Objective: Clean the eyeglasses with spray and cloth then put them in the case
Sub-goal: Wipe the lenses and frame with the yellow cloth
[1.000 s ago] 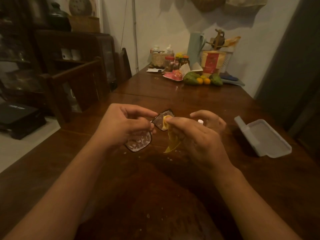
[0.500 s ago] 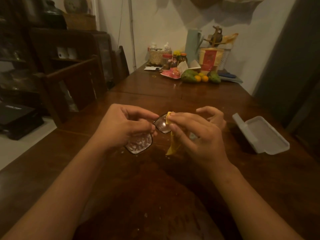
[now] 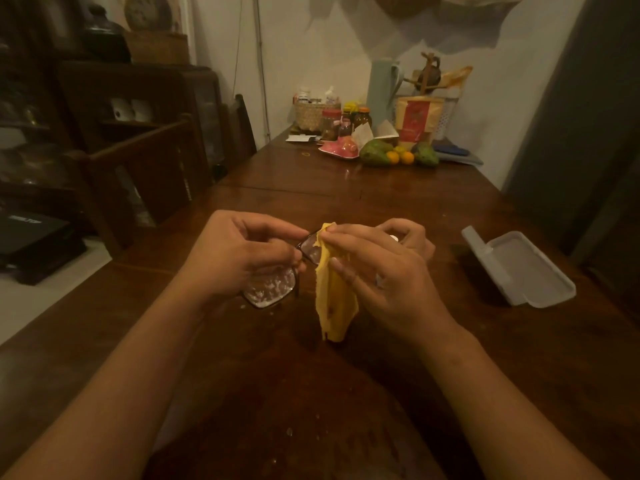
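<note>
The eyeglasses [image 3: 273, 282] have a dark frame and are held above the wooden table, tilted, with one lens low and near and the other higher and farther. The lower lens is covered with white droplets of spray. The yellow cloth [image 3: 334, 292] is pressed on the upper lens and hangs down from it in a long fold. The case [image 3: 523, 268] is grey plastic, lies open on the table, well apart to the right.
</note>
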The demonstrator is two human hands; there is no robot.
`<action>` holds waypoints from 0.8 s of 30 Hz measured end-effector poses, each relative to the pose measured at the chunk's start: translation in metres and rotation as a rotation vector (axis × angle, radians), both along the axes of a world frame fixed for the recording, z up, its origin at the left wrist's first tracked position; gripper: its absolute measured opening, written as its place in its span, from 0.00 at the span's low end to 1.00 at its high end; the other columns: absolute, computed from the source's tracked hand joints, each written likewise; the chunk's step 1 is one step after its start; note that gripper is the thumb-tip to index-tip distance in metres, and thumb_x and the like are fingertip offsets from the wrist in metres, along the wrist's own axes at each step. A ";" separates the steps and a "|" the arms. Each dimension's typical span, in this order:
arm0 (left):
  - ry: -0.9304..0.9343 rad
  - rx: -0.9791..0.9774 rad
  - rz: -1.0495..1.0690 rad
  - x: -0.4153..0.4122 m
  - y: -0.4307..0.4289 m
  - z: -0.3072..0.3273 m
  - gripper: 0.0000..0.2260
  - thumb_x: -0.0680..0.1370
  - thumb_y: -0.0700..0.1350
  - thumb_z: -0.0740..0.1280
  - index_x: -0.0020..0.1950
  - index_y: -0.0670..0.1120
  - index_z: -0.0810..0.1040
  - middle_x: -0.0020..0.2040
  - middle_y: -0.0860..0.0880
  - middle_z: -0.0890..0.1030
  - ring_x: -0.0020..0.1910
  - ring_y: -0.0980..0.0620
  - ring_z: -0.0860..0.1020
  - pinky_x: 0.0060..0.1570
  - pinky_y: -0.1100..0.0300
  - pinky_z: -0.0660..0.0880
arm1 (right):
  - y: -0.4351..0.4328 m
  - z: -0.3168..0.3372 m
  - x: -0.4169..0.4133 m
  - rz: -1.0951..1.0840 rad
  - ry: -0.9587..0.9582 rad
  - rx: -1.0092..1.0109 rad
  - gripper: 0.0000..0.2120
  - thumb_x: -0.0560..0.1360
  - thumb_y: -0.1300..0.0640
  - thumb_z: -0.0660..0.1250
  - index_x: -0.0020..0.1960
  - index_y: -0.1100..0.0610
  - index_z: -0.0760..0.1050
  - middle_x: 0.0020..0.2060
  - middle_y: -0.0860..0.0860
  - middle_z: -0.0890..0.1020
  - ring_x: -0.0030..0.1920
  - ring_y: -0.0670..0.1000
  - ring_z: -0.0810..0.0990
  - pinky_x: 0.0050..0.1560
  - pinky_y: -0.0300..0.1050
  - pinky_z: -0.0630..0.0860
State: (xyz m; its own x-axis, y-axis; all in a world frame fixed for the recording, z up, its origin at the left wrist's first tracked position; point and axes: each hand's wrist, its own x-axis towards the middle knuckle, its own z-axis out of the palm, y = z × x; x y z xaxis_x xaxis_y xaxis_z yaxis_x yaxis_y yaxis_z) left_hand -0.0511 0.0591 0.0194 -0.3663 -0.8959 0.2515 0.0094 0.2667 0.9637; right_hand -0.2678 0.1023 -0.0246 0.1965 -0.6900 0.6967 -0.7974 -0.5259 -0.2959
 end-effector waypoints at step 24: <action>-0.007 -0.024 0.025 -0.001 0.003 0.002 0.11 0.68 0.29 0.72 0.46 0.41 0.86 0.37 0.37 0.85 0.36 0.44 0.85 0.40 0.56 0.82 | 0.007 0.001 0.002 0.021 -0.007 -0.275 0.12 0.76 0.61 0.75 0.59 0.56 0.84 0.58 0.50 0.85 0.58 0.46 0.84 0.68 0.33 0.63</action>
